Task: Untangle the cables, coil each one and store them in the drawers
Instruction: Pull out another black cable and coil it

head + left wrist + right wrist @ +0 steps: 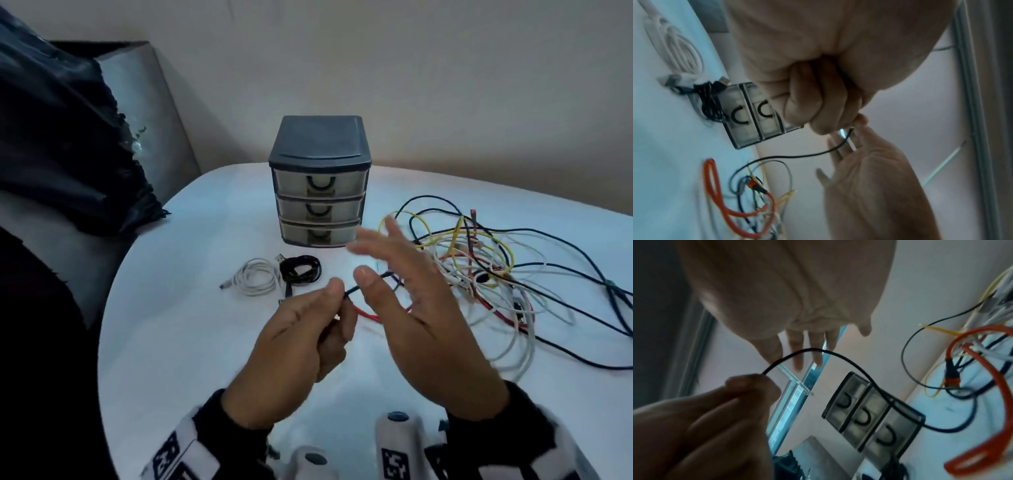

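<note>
Thin dark cable (349, 292) pinched in left hand (301, 342) above white table (178, 342); right hand (411, 301) held open, empty. Snagging risked: far end buried in multicoloured cable tangle (479, 274).

drawer unit (319, 181) stands at frame centre on the table (191, 342); two coiled cables (274, 275) lie before it, lower left; tangled cables (479, 270) spread right.

We see bare white tabletop (191, 342) open left of and in front of the small grey three-drawer plastic cabinet (320, 181), coiled white cable (255, 281) and coiled black cable (301, 270) lying just before it, a sprawling tangle of multicoloured cables (479, 270) blocking its right, dark cushion (61, 137) well to its left.
</note>
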Demonstrator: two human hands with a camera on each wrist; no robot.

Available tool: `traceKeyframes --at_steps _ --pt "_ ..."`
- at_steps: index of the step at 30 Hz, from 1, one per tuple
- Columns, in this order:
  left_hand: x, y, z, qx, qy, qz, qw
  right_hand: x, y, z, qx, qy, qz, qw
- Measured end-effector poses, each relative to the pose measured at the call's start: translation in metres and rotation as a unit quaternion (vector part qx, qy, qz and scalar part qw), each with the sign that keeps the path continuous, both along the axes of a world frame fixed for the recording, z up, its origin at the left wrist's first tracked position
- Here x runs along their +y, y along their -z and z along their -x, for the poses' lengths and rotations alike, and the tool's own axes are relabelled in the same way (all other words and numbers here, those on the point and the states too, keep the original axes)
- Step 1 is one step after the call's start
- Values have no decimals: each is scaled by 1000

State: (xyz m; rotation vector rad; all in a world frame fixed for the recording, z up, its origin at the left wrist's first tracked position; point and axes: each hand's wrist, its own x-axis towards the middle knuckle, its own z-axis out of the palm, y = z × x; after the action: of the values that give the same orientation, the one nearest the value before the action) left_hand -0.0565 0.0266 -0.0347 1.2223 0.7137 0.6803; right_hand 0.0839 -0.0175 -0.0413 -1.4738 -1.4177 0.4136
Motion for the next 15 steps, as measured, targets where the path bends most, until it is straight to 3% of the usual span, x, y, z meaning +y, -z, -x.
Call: traceKeyframes --at_steps 3,6,9,12,14,15 --pt "8 -10 9 -136 -1 134 982 0 5 4 105 -57 -38 992" --pt "14 -16 20 -246 10 155 957 3 13 2 143 -22 -51 988" --pt "18 -16 23 -286 -66 128 947 1 24 2 87 -42 34 995" --pt "29 -10 22 -306 -146 117 933 -7 20 5 -53 -124 129 982" --pt "35 -3 22 -249 -174 75 950 -14 8 9 -124 -179 163 962" --pt "35 2 23 -175 -183 22 967 -17 0 10 -139 -194 157 958"
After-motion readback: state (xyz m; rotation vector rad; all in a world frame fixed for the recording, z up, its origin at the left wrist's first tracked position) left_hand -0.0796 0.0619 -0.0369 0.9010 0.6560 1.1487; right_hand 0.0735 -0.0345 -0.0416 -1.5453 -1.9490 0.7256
